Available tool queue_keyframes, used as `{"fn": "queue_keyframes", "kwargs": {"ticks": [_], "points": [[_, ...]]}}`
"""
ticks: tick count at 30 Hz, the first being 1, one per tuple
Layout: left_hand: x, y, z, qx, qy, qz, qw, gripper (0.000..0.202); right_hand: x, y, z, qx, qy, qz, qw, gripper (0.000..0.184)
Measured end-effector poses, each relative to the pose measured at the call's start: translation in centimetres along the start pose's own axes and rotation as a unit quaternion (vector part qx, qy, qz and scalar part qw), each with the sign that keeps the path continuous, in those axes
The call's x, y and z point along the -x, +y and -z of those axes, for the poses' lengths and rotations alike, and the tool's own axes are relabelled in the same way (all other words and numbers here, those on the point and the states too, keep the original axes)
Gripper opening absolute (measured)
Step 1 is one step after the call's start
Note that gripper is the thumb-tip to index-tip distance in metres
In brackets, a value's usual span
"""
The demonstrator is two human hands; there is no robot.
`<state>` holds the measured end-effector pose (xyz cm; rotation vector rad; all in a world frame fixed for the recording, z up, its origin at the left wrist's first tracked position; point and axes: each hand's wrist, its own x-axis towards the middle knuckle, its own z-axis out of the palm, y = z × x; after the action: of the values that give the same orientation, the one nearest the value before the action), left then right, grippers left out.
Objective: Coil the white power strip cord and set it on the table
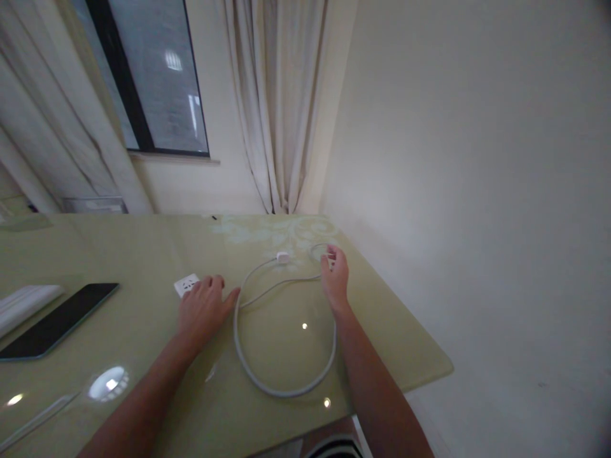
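Note:
A white cable [285, 394] lies in a wide loop on the glossy tabletop, with a small white block [282, 257], perhaps a plug or adapter, at its far side. Near the right edge, my right hand [337, 280] is closed in a pinch on a thin stretch of the cable, which curls beside the fingertips. My left hand [205, 308] lies palm down with its fingers apart. Its fingertips reach the edge of a white socket panel [186, 284] and partly cover it; the thumb is beside the left side of the loop.
The pale yellow-green table [391, 324] meets a white wall [477, 191] on the right. A dark tablet [60, 321] and a white long object [28, 305] lie at left. Another white cord [38, 420] is at the lower left. Curtains [281, 114] and a window [153, 70] stand behind.

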<state>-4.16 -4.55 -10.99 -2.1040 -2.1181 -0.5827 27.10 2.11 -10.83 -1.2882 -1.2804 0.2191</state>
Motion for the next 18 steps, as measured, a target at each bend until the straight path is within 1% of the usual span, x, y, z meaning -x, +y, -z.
{"fn": "queue_keyframes", "kwargs": {"ticks": [1, 2, 3, 5, 6, 7, 8, 9, 11, 12, 15, 17, 18], "points": [[-0.1, -0.7, 0.0, -0.040, -0.008, 0.023, 0.999, 0.054, 0.8, -0.8, -0.5, -0.004, -0.071, 0.027, 0.997, 0.036], [0.0, -1.3, -0.1, -0.063, -0.017, 0.035, 0.997, 0.058, 1.7, -1.6, -1.1, 0.002, -0.149, 0.059, 0.987, 0.035], [0.1, -1.7, -0.3, -0.068, -0.024, 0.037, 0.997, 0.058, 2.6, -2.2, -1.8, 0.024, -0.224, 0.098, 0.969, 0.037], [0.1, -2.0, -0.8, -0.040, -0.022, 0.023, 0.999, 0.052, 4.5, -3.2, -3.0, 0.087, -0.353, 0.163, 0.917, 0.044], [0.0, -2.1, -1.1, -0.017, -0.013, 0.011, 1.000, 0.046, 5.3, -3.5, -3.5, 0.115, -0.398, 0.189, 0.890, 0.048], [-0.2, -2.2, -1.5, 0.011, 0.000, 0.000, 1.000, 0.041, 6.0, -3.8, -3.9, 0.138, -0.430, 0.207, 0.868, 0.049], [-0.5, -2.2, -1.8, 0.042, 0.017, -0.007, 0.999, 0.038, 6.5, -4.0, -4.1, 0.154, -0.449, 0.219, 0.852, 0.047], [-0.7, -2.3, -2.2, 0.074, 0.035, -0.009, 0.997, 0.037, 6.8, -4.3, -4.2, 0.162, -0.460, 0.226, 0.843, 0.043], [-1.1, -2.3, -2.9, 0.131, 0.060, 0.000, 0.990, 0.035, 7.2, -4.8, -4.2, 0.157, -0.473, 0.232, 0.835, 0.036], [-1.2, -2.2, -3.2, 0.152, 0.062, 0.003, 0.986, 0.036, 7.3, -5.0, -4.1, 0.144, -0.481, 0.238, 0.832, 0.035], [-1.2, -2.1, -4.0, 0.198, 0.042, -0.008, 0.979, 0.052, 7.4, -5.6, -4.0, 0.093, -0.515, 0.250, 0.814, 0.033], [-1.2, -2.0, -4.3, 0.263, 0.036, 0.009, 0.964, 0.053, 7.4, -5.7, -4.1, 0.072, -0.530, 0.219, 0.816, 0.039], [-1.2, -2.1, -4.3, 0.301, 0.035, 0.027, 0.953, 0.050, 7.4, -5.7, -4.3, 0.066, -0.528, 0.189, 0.825, 0.044]]}}
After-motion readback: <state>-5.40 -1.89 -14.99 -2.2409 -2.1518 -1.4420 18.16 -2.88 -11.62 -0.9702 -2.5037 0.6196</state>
